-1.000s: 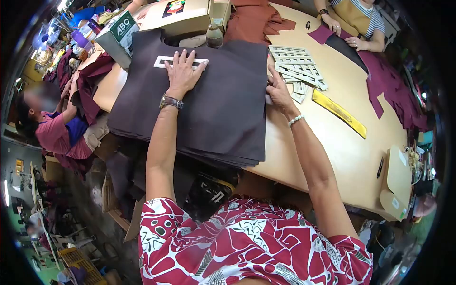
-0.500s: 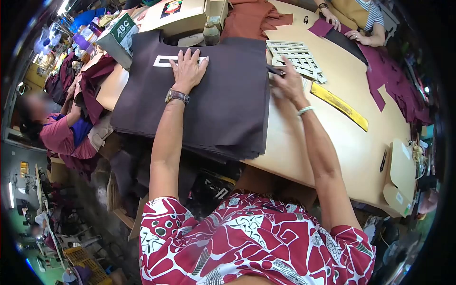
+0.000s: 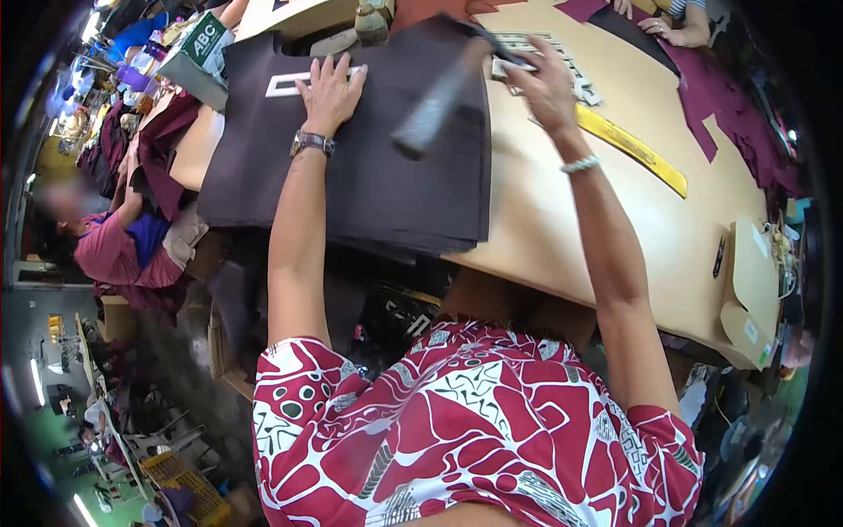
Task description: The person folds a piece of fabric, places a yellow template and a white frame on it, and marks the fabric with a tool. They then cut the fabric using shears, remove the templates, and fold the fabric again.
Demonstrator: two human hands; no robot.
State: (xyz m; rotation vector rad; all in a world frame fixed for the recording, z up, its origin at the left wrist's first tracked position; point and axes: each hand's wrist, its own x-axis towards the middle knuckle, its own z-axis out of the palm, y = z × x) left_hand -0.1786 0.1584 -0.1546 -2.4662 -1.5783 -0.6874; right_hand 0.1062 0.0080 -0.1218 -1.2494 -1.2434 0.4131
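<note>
A stack of dark fabric sheets [image 3: 369,189] lies on the table in front of me. On top of it is a white rectangular frame-shaped template [image 3: 283,85]. My left hand [image 3: 330,97] rests flat across the template's right part, fingers spread. Past the stack's right edge, my right hand [image 3: 546,92] is closed around a dark-handled tool [image 3: 436,110]. Its long greyish part reaches over the fabric, too smeared by motion to tell its kind. Pale slotted templates [image 3: 580,83] lie behind the right hand, partly hidden by it.
A yellow curved ruler [image 3: 632,151] lies to the right. Maroon fabric [image 3: 720,114] spreads along the far right, by another person's hands [image 3: 663,31]. A green-and-white ABC box [image 3: 198,57] and a jar [image 3: 371,25] stand behind the stack. Someone in pink [image 3: 132,250] sits left.
My right hand has lifted the tool, which now swings over the dark fabric with its long part showing. My left hand stays on the template. The whole view has shifted slightly.
</note>
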